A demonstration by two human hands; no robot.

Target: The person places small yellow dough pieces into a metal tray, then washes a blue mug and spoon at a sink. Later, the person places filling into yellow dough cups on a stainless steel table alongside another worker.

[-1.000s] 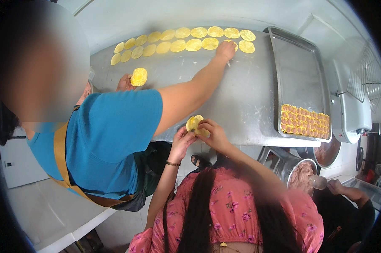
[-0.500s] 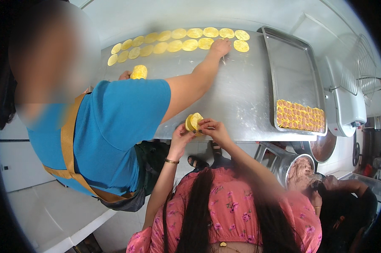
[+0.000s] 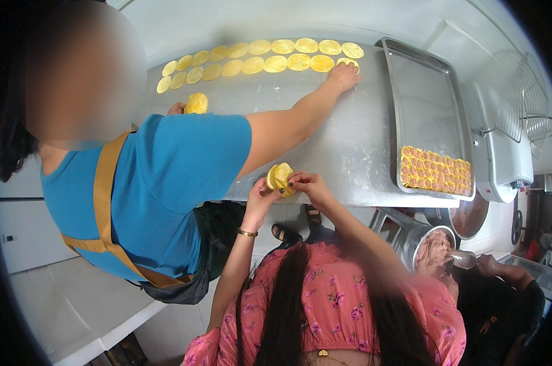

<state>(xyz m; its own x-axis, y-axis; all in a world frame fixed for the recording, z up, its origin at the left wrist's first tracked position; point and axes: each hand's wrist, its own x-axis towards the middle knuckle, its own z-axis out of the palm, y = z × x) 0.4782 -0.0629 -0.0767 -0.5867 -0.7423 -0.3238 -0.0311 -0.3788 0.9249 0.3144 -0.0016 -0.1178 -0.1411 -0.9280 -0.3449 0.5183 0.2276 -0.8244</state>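
Close to the front edge of the steel table, a small stack of round yellow dumpling wrappers (image 3: 278, 177) rests in my left hand (image 3: 261, 200), its fingers closed around the left and lower side. My right hand (image 3: 310, 186) pinches the right edge of the wrappers between thumb and fingertips. Whether one wrapper or several are in that pinch I cannot tell. Farther back, two rows of single yellow wrappers (image 3: 253, 65) lie flat along the table's far side.
A co-worker in blue reaches across from the left, one hand (image 3: 344, 75) on the near row's end wrapper, the other at a wrapper stack (image 3: 196, 103). A metal tray (image 3: 422, 104) at right holds filled dumplings (image 3: 436, 171). Beyond the table's front, another person is beside a bowl of pinkish filling (image 3: 432, 250).
The co-worker's hand has shifted right to the row's last wrapper, uncovering one behind it. At the filling bowl, a clear scoop has swung into fuller view. My hands hold nearly the same place.
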